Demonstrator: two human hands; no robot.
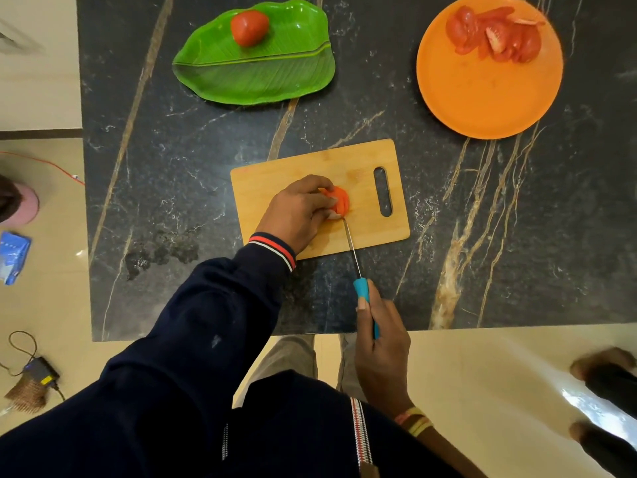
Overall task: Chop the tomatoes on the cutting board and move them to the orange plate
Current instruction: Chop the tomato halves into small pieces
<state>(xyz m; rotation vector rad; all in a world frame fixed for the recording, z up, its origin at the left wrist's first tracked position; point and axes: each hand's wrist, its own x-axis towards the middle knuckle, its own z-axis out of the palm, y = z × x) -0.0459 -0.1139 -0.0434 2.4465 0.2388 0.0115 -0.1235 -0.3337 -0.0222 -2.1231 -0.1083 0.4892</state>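
A wooden cutting board [275, 177] lies in the middle of the dark marble table. On it sits a partly cut tomato [341, 201], and my left hand [298, 210] grips it from the left with curled fingers. My right hand [381, 336] holds the blue handle of a knife [352, 244]; the thin blade runs up to the tomato's near right side. The orange plate [482, 101] at the far right carries several tomato slices [496, 34]. One whole tomato [249, 27] rests on a green leaf-shaped plate [255, 74] at the far left.
The table's near edge [220, 336] runs just below the knife handle. Beyond the table's left side, on the floor, lie a blue packet [13, 257], a charger with cable [39, 370] and a pink object [20, 205]. Another person's feet [603, 401] show at the lower right.
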